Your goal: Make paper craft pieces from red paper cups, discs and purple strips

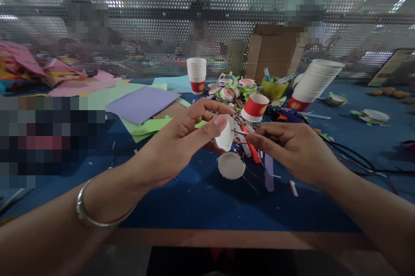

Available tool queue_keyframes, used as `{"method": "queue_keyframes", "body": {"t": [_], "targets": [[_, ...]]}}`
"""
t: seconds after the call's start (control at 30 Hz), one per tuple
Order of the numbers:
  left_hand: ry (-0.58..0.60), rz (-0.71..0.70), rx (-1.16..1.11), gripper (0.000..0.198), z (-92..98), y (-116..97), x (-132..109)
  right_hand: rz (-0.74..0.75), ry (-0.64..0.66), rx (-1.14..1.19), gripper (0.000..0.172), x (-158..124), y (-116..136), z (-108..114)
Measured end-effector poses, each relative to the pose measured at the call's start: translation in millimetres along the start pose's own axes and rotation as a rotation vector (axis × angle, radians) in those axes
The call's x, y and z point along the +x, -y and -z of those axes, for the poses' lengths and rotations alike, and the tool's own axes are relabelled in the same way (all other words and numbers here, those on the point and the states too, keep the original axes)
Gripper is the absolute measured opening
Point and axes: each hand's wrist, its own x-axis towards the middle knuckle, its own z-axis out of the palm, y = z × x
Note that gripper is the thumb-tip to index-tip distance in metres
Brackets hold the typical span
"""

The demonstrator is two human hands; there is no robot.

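Head view: your left hand (177, 142) has thumb and fingers clamped on the white paper-cup piece (226, 137), left of your right fingertips. Your right hand (293, 146) pinches a thin stick-like piece (239, 132), long axis near level, aimed at the cup piece; contact unclear. Loose round disc (231, 166) sits just below.

A narrow, shiny silver bangle (103, 224) curves round the wrist behind the left fingers (219, 123). Behind the right fingers (257, 141), wrist and forearm are bare. Below both sets of fingers, black cloth (175, 263) shows at the lap, a dark red patch (222, 253) near its middle.
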Motion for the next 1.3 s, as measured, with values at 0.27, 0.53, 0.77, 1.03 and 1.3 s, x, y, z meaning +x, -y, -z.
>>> {"method": "queue_keyframes", "body": {"t": [0.27, 0.53, 0.77, 1.03, 1.3], "targets": [[0.013, 0.185, -0.266, 0.018, 5.3, -6, 5, -0.029, 0.01, -0.026, 0.046, 0, 1, 0], [0.111, 0.162, -0.129, 0.062, 12.8, -2, 4, -0.038, -0.001, -0.033, 0.045, -1, 1, 3], [0.161, 0.059, 0.051, 0.059, 17.5, 6, 7, -0.035, 0.009, 0.007, 0.045, -2, 0, 4], [0.227, -0.056, 0.242, 0.057, 13.9, 4, 4, -0.04, 0.037, 0.044, 0.043, -2, 0, 2], [0.164, -0.141, 0.334, 0.05, 9.9, 4, 3, -0.023, 0.016, -0.005, 0.041, -2, 2, 3]]}}
